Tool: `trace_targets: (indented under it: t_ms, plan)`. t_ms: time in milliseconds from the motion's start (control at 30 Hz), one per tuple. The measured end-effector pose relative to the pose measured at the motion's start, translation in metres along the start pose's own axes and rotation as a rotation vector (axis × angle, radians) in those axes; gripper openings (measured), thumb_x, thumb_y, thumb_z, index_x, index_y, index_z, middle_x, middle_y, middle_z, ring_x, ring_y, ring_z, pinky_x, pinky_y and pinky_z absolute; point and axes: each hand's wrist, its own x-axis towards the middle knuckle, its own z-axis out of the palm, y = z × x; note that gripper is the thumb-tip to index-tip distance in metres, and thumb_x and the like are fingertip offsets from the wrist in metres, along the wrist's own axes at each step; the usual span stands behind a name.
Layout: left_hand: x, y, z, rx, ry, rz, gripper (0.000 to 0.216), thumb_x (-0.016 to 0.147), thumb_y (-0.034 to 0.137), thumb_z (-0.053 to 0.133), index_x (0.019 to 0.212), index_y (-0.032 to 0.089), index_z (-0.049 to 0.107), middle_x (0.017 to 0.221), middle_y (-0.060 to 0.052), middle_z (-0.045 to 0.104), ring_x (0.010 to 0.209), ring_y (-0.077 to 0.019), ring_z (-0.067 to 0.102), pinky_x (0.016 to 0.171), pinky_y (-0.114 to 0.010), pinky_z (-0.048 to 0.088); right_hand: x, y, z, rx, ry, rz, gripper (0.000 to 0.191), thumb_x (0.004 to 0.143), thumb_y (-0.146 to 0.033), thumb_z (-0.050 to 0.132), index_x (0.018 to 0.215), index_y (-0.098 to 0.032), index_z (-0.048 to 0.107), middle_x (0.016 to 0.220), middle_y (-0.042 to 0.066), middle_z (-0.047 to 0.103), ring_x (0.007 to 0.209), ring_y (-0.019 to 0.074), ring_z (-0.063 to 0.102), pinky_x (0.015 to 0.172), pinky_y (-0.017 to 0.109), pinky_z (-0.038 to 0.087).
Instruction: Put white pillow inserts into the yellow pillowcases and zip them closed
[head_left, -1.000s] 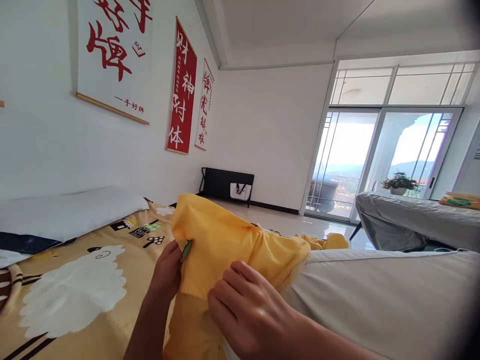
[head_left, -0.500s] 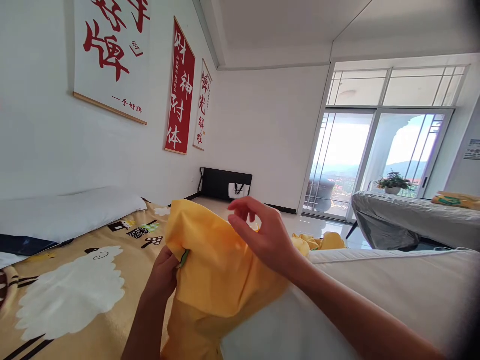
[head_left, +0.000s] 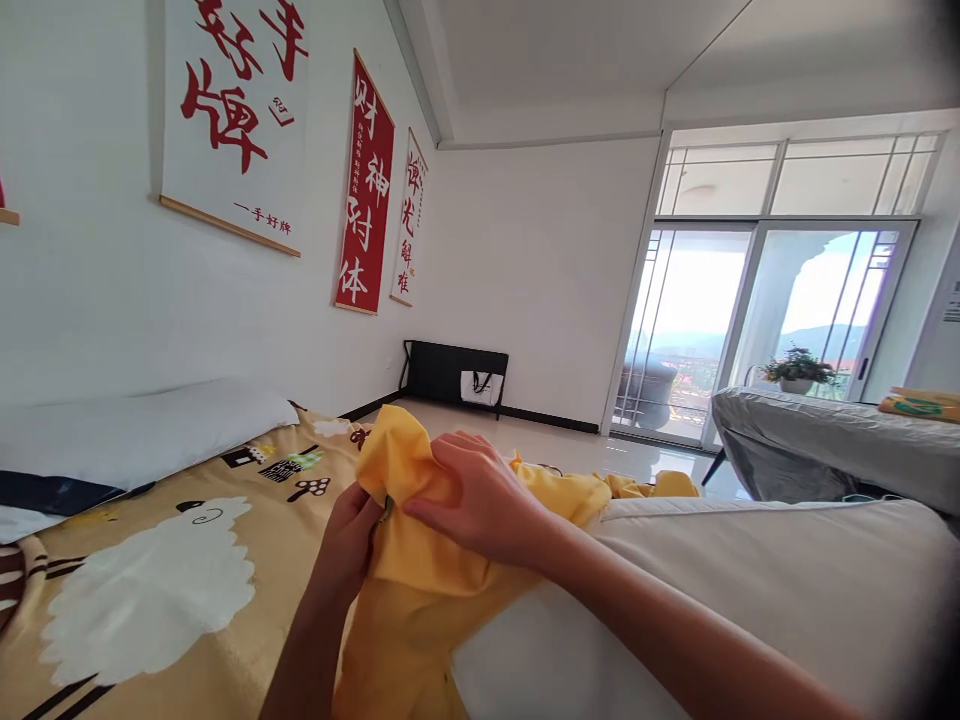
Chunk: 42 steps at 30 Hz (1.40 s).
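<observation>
Since the earlier frame, right hand (head_left: 480, 500) has dropped from open above the yellow cloth (head_left: 427, 600) to clenched on its bunched top. Left hand (head_left: 352, 535) grips the cloth's left edge, apparently pinching. Cloth lies over the white pillow (head_left: 750, 590), beside the sheep-print blanket (head_left: 150, 600).

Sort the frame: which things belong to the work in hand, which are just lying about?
In hand: yellow cover, bunched in left hand and right hand; white bedding against it.
Lying about: sheep-print blanket, white pillow, wall scrolls, black rack, potted plant.
</observation>
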Motion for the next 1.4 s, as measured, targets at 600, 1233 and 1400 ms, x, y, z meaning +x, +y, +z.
trace_targets:
  t_ms: [600,1233,1400]
  plan:
    - [-0.055,0.044,-0.013,1.068,0.079,0.587,0.021,0.073,0.039,0.069,0.067,0.022,0.058,0.060,0.002,0.056,0.054,-0.0137,0.050,0.054,-0.022,0.037,0.030,0.036,-0.003,0.525,0.029,0.343,0.020,0.073,-0.035,0.063,0.078,-0.016,0.059,0.073,0.000,0.059,0.067,0.0139,0.053,0.051,0.022,0.036]
    - [-0.078,0.012,0.037,1.753,-0.346,0.484,0.020,0.088,0.009,0.047,0.075,0.020,0.058,0.070,0.001,0.067,0.060,-0.0171,0.064,0.052,-0.027,0.034,0.038,0.031,-0.010,0.105,0.005,0.377,0.031,0.078,-0.019,0.052,0.058,-0.020,0.029,0.055,-0.006,0.034,0.055,0.0094,0.028,0.051,0.025,0.020]
    - [-0.081,0.017,0.043,1.638,-0.620,0.496,0.019,0.083,0.006,0.048,0.070,0.019,0.053,0.071,0.001,0.066,0.062,-0.0143,0.061,0.054,-0.025,0.032,0.037,0.031,0.008,0.129,0.059,0.331,0.030,0.081,-0.025,0.053,0.061,-0.020,0.031,0.059,-0.006,0.039,0.058,0.0099,0.030,0.054,0.025,0.022]
